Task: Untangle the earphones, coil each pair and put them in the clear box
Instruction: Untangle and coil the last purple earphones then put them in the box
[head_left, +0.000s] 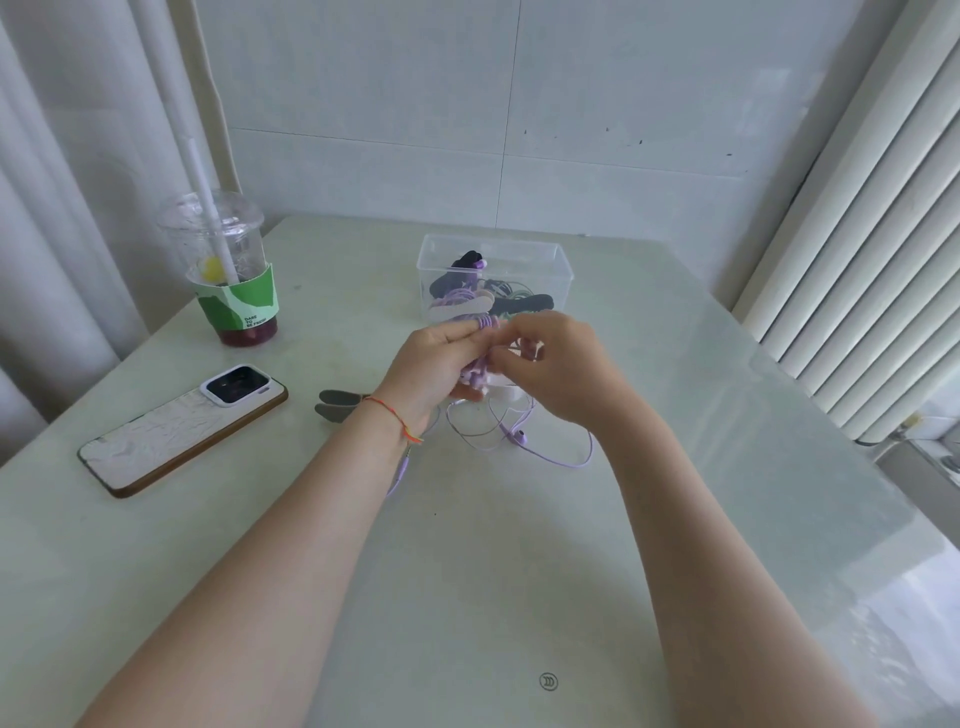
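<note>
Both hands gripping: left hand (434, 358) holding purple earphones (480, 371) coiled; right hand (550, 364) pinching cable, near clear box (563, 270).

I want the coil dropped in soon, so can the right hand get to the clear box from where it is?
Probably yes. The right hand is just in front of the clear box, whose top is open, and nothing stands between them. But it is pinching the purple earphones with the left hand.
</note>
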